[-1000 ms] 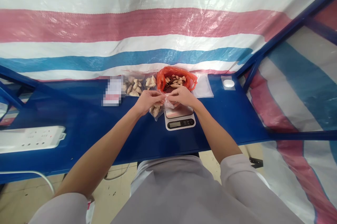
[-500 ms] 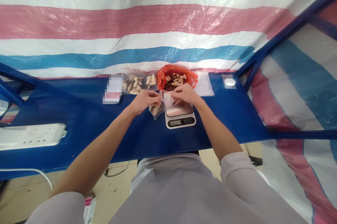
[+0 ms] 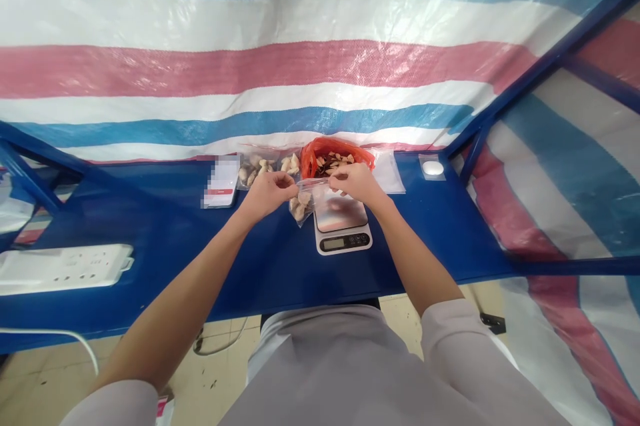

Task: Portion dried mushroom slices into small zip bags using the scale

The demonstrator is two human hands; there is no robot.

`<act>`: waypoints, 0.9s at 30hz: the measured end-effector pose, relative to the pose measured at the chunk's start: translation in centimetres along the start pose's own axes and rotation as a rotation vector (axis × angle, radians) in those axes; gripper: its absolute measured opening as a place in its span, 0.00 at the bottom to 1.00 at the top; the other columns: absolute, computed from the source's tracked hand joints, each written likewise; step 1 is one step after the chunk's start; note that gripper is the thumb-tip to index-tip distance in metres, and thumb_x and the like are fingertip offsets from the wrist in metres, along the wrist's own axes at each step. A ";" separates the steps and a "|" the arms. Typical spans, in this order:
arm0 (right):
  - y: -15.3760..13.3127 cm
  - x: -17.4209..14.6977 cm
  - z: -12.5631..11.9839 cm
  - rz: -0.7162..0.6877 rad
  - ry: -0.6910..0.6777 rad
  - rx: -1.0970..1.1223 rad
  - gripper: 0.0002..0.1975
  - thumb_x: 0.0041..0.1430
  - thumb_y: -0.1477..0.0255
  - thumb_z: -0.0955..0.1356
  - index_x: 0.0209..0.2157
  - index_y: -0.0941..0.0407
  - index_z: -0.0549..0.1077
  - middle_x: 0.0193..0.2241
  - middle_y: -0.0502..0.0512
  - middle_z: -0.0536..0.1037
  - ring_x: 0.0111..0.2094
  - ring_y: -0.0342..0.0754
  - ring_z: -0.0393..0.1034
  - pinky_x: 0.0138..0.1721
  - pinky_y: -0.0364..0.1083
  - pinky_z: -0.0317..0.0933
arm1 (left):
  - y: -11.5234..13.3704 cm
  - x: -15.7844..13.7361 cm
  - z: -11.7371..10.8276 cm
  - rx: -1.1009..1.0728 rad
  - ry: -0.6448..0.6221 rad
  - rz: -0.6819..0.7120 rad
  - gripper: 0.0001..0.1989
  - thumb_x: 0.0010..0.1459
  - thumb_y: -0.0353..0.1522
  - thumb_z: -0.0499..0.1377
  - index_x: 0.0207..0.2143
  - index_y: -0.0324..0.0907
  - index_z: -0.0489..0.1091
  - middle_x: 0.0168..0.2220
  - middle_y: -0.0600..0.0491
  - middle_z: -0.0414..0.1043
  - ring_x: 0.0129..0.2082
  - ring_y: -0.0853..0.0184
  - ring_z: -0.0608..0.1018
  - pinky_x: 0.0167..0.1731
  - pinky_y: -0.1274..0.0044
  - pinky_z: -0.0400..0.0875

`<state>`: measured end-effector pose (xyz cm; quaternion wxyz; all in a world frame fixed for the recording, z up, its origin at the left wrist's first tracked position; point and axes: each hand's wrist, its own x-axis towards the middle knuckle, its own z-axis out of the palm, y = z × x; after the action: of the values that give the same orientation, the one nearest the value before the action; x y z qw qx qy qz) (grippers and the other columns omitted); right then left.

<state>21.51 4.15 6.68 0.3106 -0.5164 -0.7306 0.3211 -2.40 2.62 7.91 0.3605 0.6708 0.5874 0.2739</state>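
Note:
My left hand (image 3: 274,194) pinches one end of the top edge of a clear zip bag (image 3: 301,205) with pale, lumpy dried pieces in its lower part. The other end of that edge is between the fingers of my right hand (image 3: 354,183). Stretched between both hands, the bag's top runs across the left part of a kitchen scale (image 3: 345,241) with a shiny plate; its display is too small to read. Behind my right hand stands an open red plastic bag (image 3: 310,159) of dried slices. My fingertips partly hide the bag's top edge.
Two filled clear bags, one here (image 3: 255,171), lie behind my left hand beside a phone (image 3: 223,183). Empty clear bags (image 3: 391,173) lie right of the red bag, with a white round item (image 3: 433,168) farther right. A power strip (image 3: 65,268) lies left; striped sheeting (image 3: 250,66) hangs behind.
The clear bag's top edge is now pulled straighter between my hands, which are slightly farther apart. My view has tilted up a little.

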 end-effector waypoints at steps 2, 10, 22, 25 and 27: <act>-0.4 0.2 -0.2 -0.006 0.011 0.026 0.10 0.55 0.71 0.67 0.23 0.56 0.77 0.21 0.50 0.78 0.24 0.44 0.71 0.29 0.44 0.65 | 0.0 -0.2 -0.2 -0.016 -0.022 0.042 0.15 0.50 0.43 0.64 0.25 0.39 0.71 0.24 0.54 0.73 0.25 0.68 0.72 0.28 0.77 0.66; -1.7 1.2 -1.2 -0.223 -0.057 0.055 0.09 0.58 0.72 0.68 0.26 0.55 0.80 0.21 0.48 0.78 0.25 0.42 0.70 0.35 0.43 0.64 | -1.2 1.7 -0.3 -0.116 -0.176 0.409 0.37 0.49 0.46 0.70 0.60 0.50 0.64 0.62 0.46 0.66 0.59 0.54 0.72 0.56 0.65 0.69; -0.1 1.2 -3.5 -0.201 -0.027 0.237 0.13 0.59 0.65 0.68 0.27 0.58 0.80 0.22 0.50 0.76 0.26 0.43 0.68 0.31 0.43 0.61 | -0.8 4.1 0.8 -0.015 -0.401 0.268 0.27 0.48 0.44 0.69 0.49 0.43 0.70 0.40 0.51 0.74 0.38 0.64 0.75 0.37 0.74 0.71; 1.1 1.3 -3.5 -0.129 -0.005 0.283 0.14 0.60 0.63 0.68 0.28 0.57 0.80 0.22 0.49 0.76 0.25 0.43 0.69 0.31 0.43 0.63 | -0.7 4.2 0.6 -0.049 -0.388 0.223 0.24 0.49 0.44 0.68 0.44 0.42 0.68 0.36 0.54 0.72 0.33 0.67 0.74 0.34 0.75 0.70; 2.0 1.4 -3.5 -0.089 0.035 0.319 0.14 0.59 0.62 0.68 0.29 0.56 0.80 0.23 0.50 0.78 0.27 0.45 0.72 0.34 0.44 0.66 | -0.1 4.5 0.2 -0.041 -0.355 0.214 0.23 0.49 0.45 0.67 0.42 0.42 0.67 0.35 0.55 0.72 0.31 0.68 0.74 0.32 0.76 0.69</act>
<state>25.00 6.57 7.39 0.4153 -0.4333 -0.6870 0.4098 -1.61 6.99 7.45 0.4406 0.7599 0.4341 0.1999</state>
